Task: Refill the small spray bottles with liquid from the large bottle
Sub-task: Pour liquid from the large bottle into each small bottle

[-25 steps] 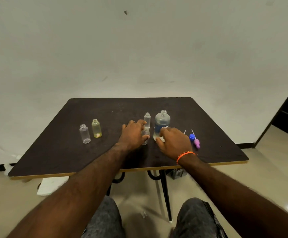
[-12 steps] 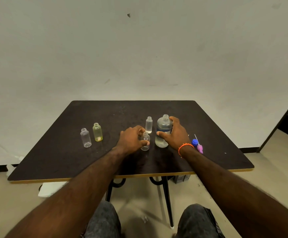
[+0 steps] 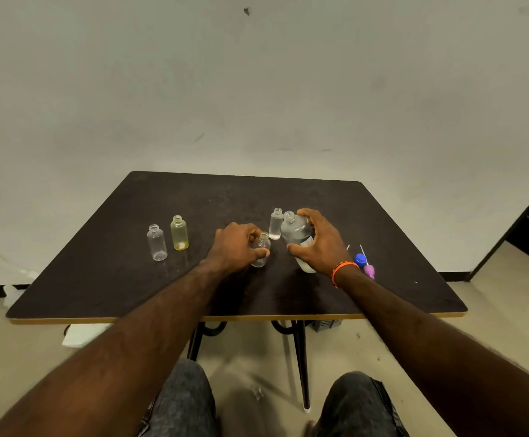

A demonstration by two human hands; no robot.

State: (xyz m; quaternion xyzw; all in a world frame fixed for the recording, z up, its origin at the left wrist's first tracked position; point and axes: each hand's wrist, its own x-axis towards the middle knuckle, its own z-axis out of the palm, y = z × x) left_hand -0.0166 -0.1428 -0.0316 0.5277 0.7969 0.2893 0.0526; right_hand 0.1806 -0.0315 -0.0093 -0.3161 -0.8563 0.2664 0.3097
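1. The right hand (image 3: 321, 244) is wrapped around the large bottle (image 3: 295, 232), thumb on the near side and fingers over the far shoulder; the bottle tilts, neck leaning toward the left hand.
2. The large bottle is clear, uncapped, with a blue-and-white label mostly hidden under the palm and pale liquid at its base.
3. The left hand (image 3: 236, 247) is closed on a small bottle (image 3: 261, 250), thumb and fingers pinching its body; the bottle stands on the table (image 3: 108, 279), just left of the large bottle.
4. That small bottle is clear and uncapped; whether it holds liquid cannot be told.
5. A second small bottle (image 3: 276, 223) stands just beyond the hands, close beside the large bottle's neck, clear with a little liquid at the bottom.
6. Well left of the left hand stand a yellow bottle (image 3: 179, 232) and a clear bottle (image 3: 157, 242), both open.
7. Just right of the right wrist lie a blue cap (image 3: 359, 259) and a purple sprayer (image 3: 369, 270).
8. An orange band (image 3: 340, 270) circles the right wrist.
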